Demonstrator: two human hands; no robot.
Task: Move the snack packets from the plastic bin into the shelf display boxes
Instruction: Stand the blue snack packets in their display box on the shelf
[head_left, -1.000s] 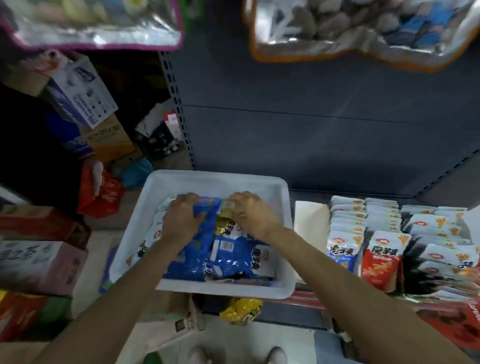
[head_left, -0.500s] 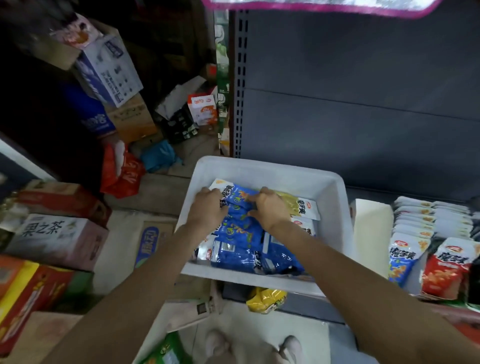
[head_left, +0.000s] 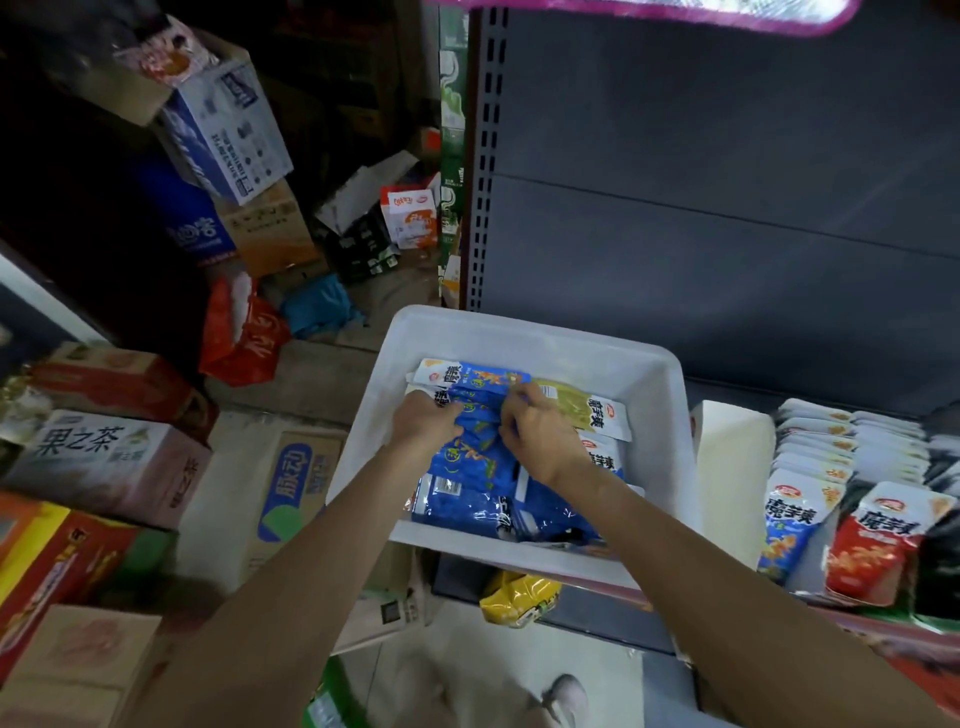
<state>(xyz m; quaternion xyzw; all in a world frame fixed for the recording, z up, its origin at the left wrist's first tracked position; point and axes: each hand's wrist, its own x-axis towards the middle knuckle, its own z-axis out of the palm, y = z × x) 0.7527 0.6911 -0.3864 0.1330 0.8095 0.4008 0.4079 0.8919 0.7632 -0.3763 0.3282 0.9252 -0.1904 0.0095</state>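
Gathering step. We have both hands down in the white plastic bin (head_left: 524, 332), bunching the blue snack packets (head_left: 475, 449) into a stack. Left hand (head_left: 423, 422) curls its fingers round the left edge of the stack; right hand (head_left: 537, 434) pinches the right edge. More packets, blue and yellow-green (head_left: 563, 397), lie loose in the bin under and beside the hands. None lifted yet, as we judge. Next: firm two-handed hold, lift clear of the rim, carry right to the shelf display boxes (head_left: 852, 467), already partly filled.
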